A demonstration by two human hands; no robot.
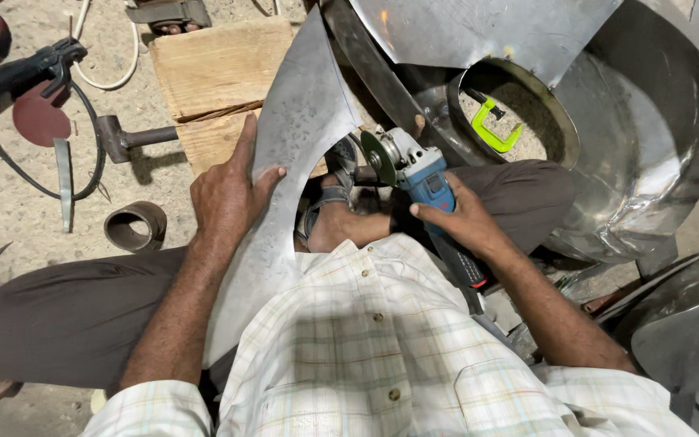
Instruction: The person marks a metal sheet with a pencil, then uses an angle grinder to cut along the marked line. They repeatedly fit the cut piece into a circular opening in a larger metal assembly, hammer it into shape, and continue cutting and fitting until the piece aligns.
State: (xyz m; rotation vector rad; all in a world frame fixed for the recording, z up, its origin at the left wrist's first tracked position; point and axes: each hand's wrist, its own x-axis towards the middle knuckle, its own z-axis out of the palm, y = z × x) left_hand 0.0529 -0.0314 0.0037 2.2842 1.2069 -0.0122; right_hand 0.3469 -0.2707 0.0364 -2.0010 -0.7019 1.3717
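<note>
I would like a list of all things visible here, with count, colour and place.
metal sheet: one, grey, under the left hand
angle grinder: one, blue, in the right hand
wooden block: one, tan, under the sheet
clamp: one, green, top centre
hammer: one, dark, left of the block
pipe ring: one, rusty, on the floor at left
left hand: flat on the sheet
right hand: gripping the grinder

I see a sandy concrete floor (18, 210) carrying a wooden block (220, 69), a hammer (127, 139), a short metal ring (136, 226), a black power tool (22, 74) with its cable, a reddish disc (40, 120) and a thin metal strip (64, 182).
</note>
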